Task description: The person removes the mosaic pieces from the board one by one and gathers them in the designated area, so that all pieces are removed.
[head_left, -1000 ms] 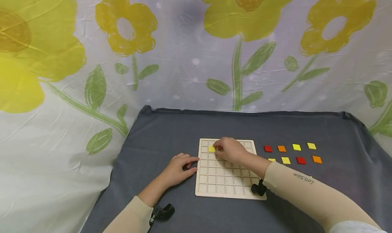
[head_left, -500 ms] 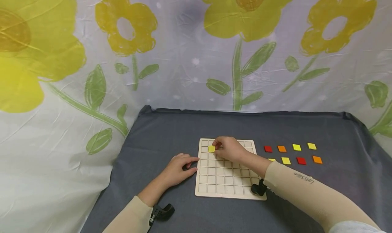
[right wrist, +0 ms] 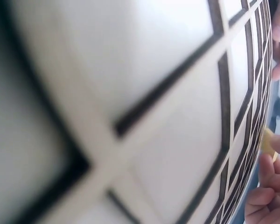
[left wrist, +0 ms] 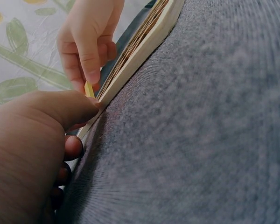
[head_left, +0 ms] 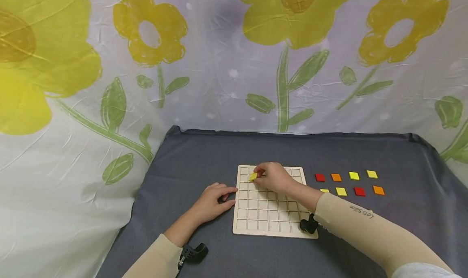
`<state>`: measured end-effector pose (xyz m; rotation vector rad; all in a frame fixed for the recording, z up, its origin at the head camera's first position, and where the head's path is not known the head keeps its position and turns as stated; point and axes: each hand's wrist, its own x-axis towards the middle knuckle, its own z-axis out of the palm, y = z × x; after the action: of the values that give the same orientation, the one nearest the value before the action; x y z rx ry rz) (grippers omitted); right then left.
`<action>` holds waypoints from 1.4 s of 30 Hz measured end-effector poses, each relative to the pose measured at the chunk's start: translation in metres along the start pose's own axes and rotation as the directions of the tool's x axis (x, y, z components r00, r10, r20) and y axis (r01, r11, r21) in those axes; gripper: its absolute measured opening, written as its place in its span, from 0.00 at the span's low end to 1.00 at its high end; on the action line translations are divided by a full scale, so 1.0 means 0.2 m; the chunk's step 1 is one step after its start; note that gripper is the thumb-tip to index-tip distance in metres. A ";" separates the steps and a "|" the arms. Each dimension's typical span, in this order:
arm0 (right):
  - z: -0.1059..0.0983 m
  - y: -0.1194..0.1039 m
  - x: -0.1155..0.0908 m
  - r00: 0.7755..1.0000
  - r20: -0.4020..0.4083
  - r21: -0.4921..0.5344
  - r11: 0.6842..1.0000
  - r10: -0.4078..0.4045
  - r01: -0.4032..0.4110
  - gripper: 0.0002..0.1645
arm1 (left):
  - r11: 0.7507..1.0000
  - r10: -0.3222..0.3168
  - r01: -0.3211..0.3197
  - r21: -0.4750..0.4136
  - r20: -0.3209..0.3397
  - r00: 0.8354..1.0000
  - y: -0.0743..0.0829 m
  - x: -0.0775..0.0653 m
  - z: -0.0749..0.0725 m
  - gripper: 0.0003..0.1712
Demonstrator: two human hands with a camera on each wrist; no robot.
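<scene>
A pale wooden grid board [head_left: 252,232] lies flat on the dark grey cloth in the head view. Near its far left corner my right hand [head_left: 274,178] pinches a small square yellow tile [head_left: 253,176], which is tilted over the cells with one edge raised. The same yellow tile [left wrist: 89,90] shows edge-on between thumb and finger in the left wrist view. My left hand [head_left: 213,203] rests on the cloth, index finger and thumb spread apart with their tips at the board's left edge. Part of the grid is hidden under the right hand and forearm.
To the right of the board lie loose square tiles in rows: red [head_left: 319,177], orange [head_left: 336,177], yellow [head_left: 353,175] and several more. My right forearm partly covers a yellow tile [head_left: 324,190]. A flower-printed curtain [head_left: 219,87] hangs behind the table's far edge.
The yellow tile lay flat half a second ago and is now tipped up in the right hand's pinch. My right hand has shifted very slightly away from me; the left hand stays put.
</scene>
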<state>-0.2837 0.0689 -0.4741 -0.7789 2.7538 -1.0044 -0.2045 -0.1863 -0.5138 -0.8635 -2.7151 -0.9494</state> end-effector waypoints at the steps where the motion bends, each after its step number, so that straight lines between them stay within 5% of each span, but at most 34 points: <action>1: 0.00 0.00 0.00 1.000 -0.001 0.021 1.000 0.010 -0.010 0.14 | 1.000 -0.001 0.001 0.001 0.000 1.000 0.00 0.00 0.00 0.17; 8: -0.04 -0.02 -0.05 0.995 0.046 0.182 0.979 0.089 -0.096 0.15 | 1.000 0.002 -0.002 -0.007 0.001 1.000 0.01 0.00 0.01 0.17; 15: -0.13 -0.07 -0.09 0.997 0.070 0.243 0.969 0.031 -0.047 0.17 | 1.000 0.002 -0.002 -0.007 -0.011 1.000 0.00 0.00 0.00 0.17; 23: -0.28 -0.09 -0.15 0.996 0.071 0.338 0.938 0.054 -0.074 0.20 | 1.000 0.000 0.000 0.000 -0.010 1.000 -0.01 -0.01 -0.01 0.17; 42: -0.63 0.02 -0.44 0.978 -0.009 0.356 0.914 0.210 -0.193 0.23 | 1.000 -0.001 0.000 -0.016 -0.007 1.000 0.01 0.00 0.00 0.18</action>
<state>-0.2441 0.1876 -0.3843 -0.4110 2.5103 -1.4283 -0.2032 -0.1860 -0.5131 -0.8604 -2.7054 -0.9738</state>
